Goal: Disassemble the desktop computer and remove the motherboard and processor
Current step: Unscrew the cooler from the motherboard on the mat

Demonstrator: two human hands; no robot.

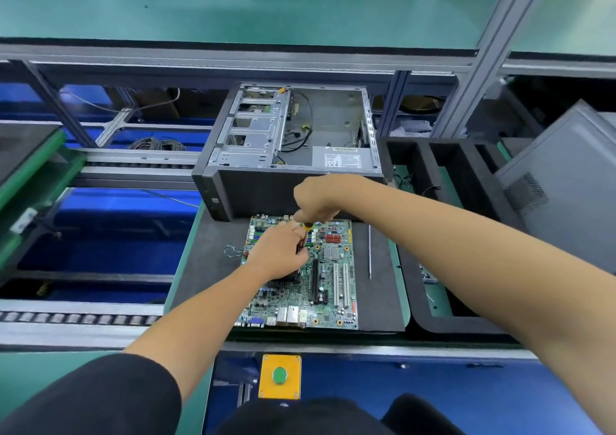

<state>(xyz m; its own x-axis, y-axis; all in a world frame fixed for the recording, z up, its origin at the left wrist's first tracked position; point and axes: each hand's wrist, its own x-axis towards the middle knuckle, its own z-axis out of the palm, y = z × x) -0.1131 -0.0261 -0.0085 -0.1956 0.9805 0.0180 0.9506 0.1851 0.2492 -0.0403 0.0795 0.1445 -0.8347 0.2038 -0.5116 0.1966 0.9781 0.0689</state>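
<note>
The green motherboard (328, 288) lies flat on a dark foam mat (376, 301) in front of the open, emptied computer case (300, 134). My right hand (316, 198) grips the yellow-and-black handle of a screwdriver (305, 231) held upright over the board's upper left area. My left hand (278, 254) is curled around the screwdriver's lower shaft, resting over a black cooler (290, 278) that it mostly hides. The processor is not visible.
A long thin metal rod (369, 251) lies on the mat right of the board. Black foam trays (443, 234) and a grey case side panel (566, 194) stand at the right. A yellow box with a green button (280, 376) sits at the bench front. Conveyor rollers (76, 318) run at the left.
</note>
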